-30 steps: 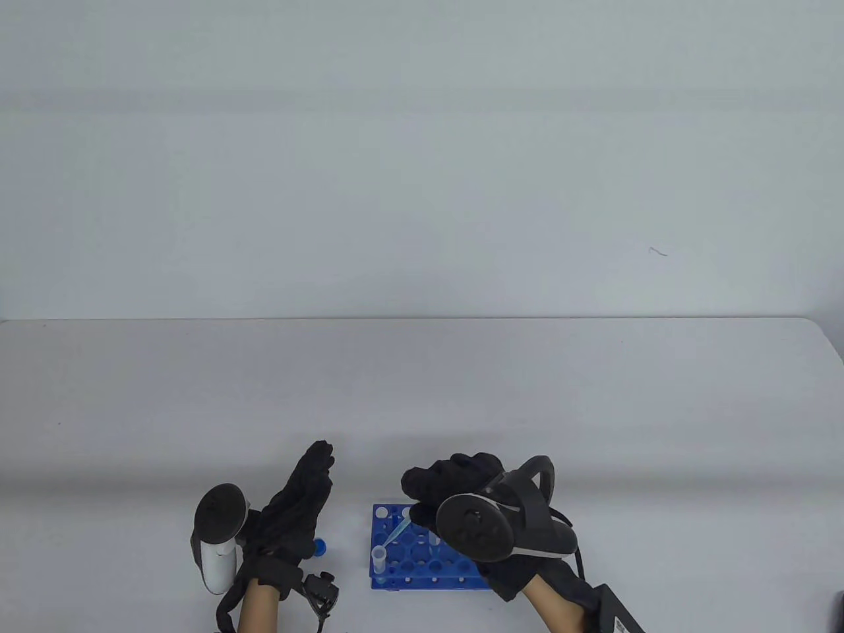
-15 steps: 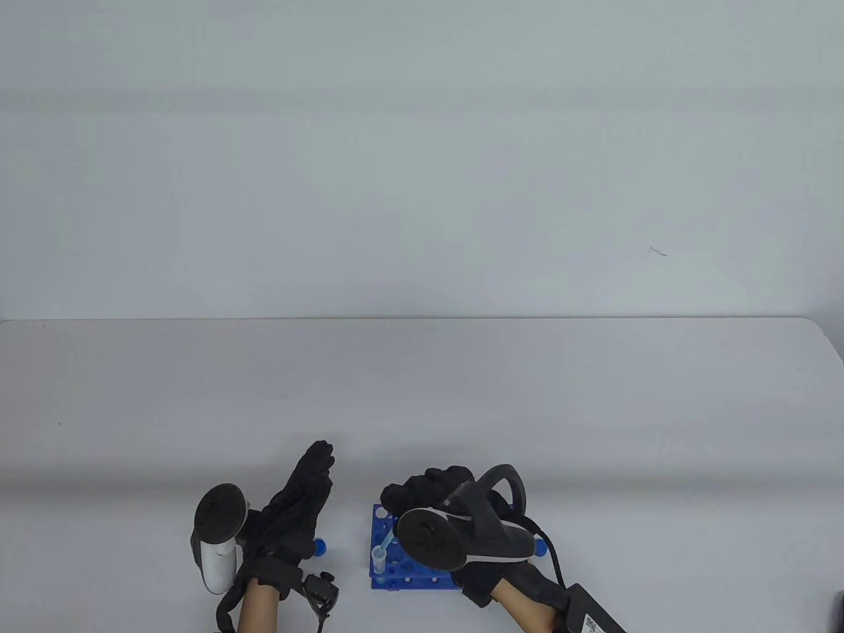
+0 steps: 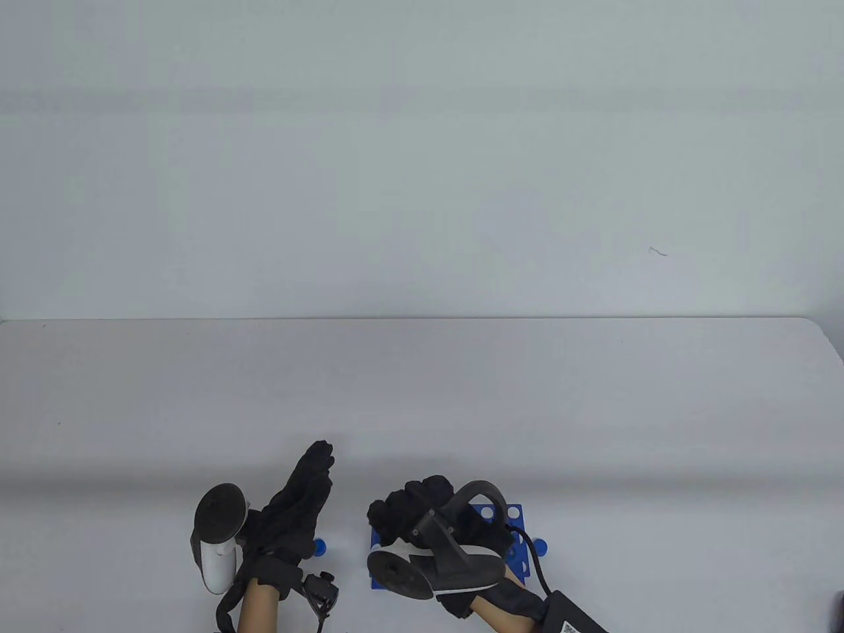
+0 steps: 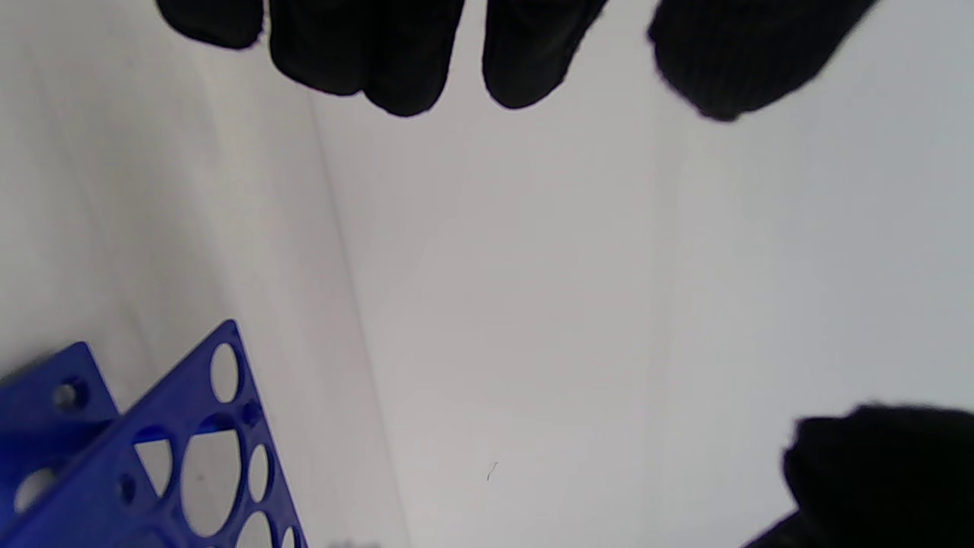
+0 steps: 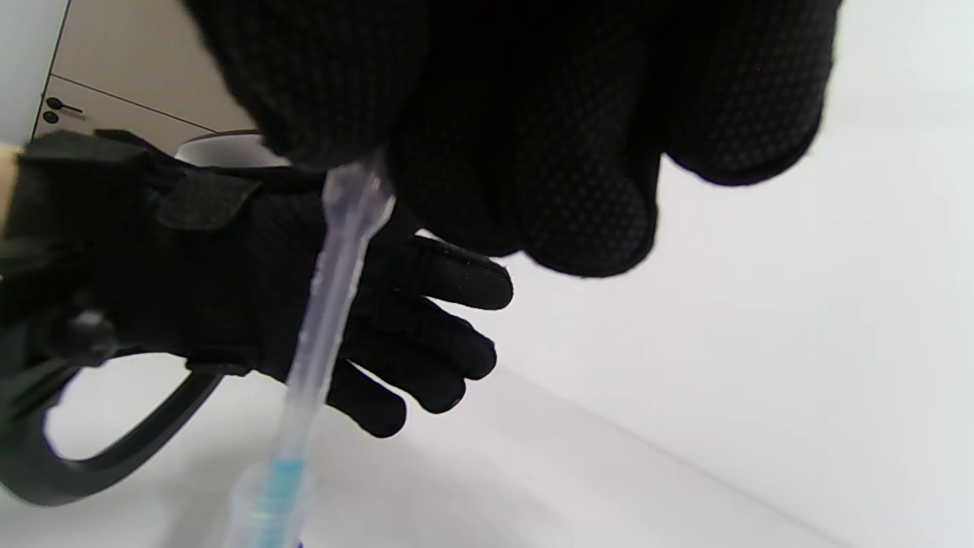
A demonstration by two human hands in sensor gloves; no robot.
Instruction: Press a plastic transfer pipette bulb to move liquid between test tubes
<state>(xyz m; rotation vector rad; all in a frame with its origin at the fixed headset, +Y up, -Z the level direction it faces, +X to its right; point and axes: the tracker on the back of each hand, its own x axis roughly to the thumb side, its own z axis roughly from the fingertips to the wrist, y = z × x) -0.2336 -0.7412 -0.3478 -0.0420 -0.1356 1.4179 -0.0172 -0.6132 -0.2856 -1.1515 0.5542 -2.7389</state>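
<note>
Pipette (image 5: 335, 281) sits pinched in the right grip (image 5: 487, 122), its tip with blue liquid inside a tube (image 5: 266, 510) in the rack (image 3: 508, 527) at the bench's (image 3: 593, 409) 6 o'clock edge. Left grip (image 3: 297, 508) lies spread, holding nothing, at the rack's 9 o'clock.

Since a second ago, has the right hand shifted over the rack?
Yes. The right hand has moved toward the table view's left across the blue rack, uncovering the rack's right end; the left hand stays put.
</note>
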